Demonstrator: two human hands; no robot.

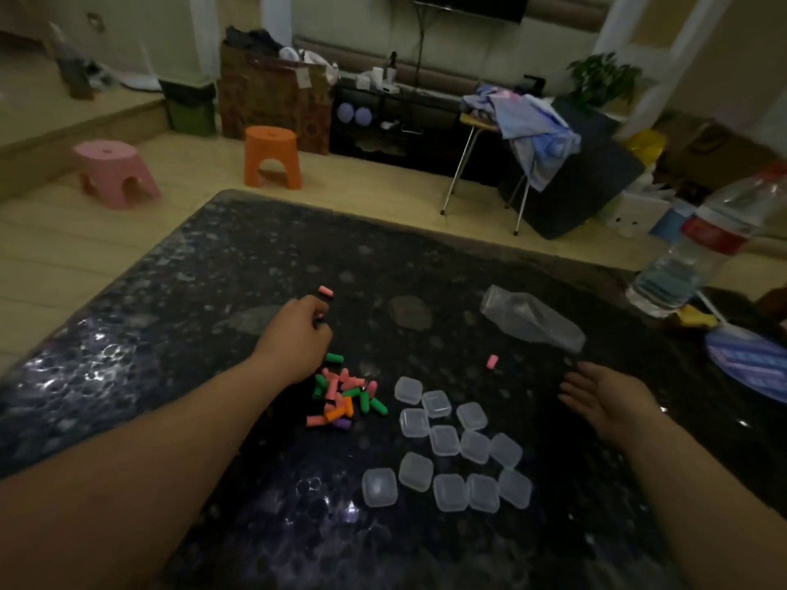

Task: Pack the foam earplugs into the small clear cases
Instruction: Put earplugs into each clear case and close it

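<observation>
A pile of foam earplugs [345,400] in pink, green, orange and purple lies on the dark glossy table [170,334]. One pink earplug [326,291] lies apart at the far side, and another pink earplug [492,361] sits to the right. Several small clear cases [447,440], lids closed, are clustered right of the pile. My left hand [298,338] hovers knuckles-up beyond the pile, its curled fingertips just short of the far pink earplug; what lies under the fingers is hidden. My right hand [604,398] is held flat with straight fingers, right of the cases, touching nothing.
An empty clear plastic bag [532,319] lies beyond the cases. A water bottle [702,253] stands at the table's right edge beside a purple-and-white fan [749,364]. Pink and orange stools [272,157] stand on the floor beyond the table.
</observation>
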